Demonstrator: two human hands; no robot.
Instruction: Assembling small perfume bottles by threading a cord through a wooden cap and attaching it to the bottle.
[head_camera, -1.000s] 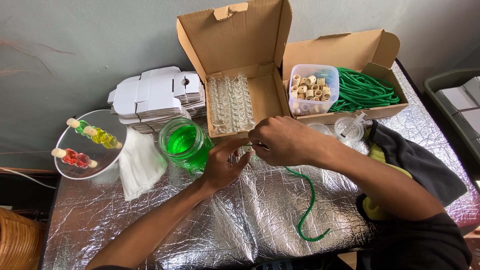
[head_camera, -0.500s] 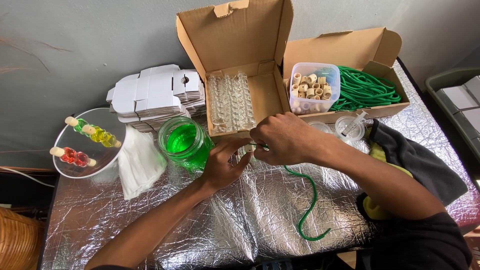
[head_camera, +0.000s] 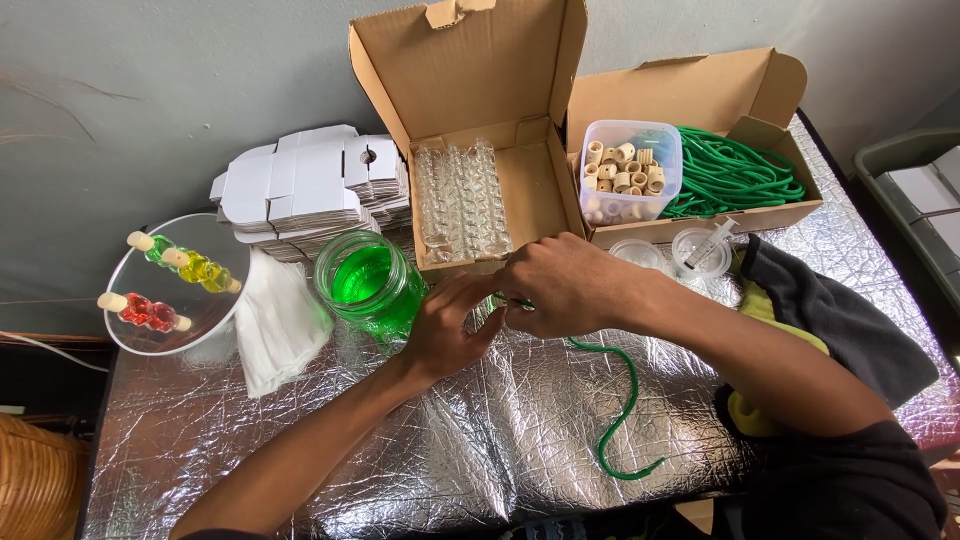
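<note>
**Packages beside the green jar**

An open brown cardboard box (head_camera: 500, 150) is set just behind the green jar (head_camera: 368, 285). A second open brown box (head_camera: 700, 100) is placed right of it. Flat white folded cartons (head_camera: 310, 185) are stacked behind-left of the jar.

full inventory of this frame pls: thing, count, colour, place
green cord: 1, green, on the foil table cover, one end at the hands
foil table cover: 1, silver, over the table
jar: 1, clear with green liquid, beside left hand
glass vials: a row, clear, in the left open box
cork tub: 1, clear with tan corks, in the right box
cord bundle: 1, green, in the right box
flat cartons: stack, white, back left
bowl: 1, clear, holds filled corked vials, far left
cloth: 1, white, beside bowl
left hand: pinching at cord end
right hand: closed on cord end
</note>
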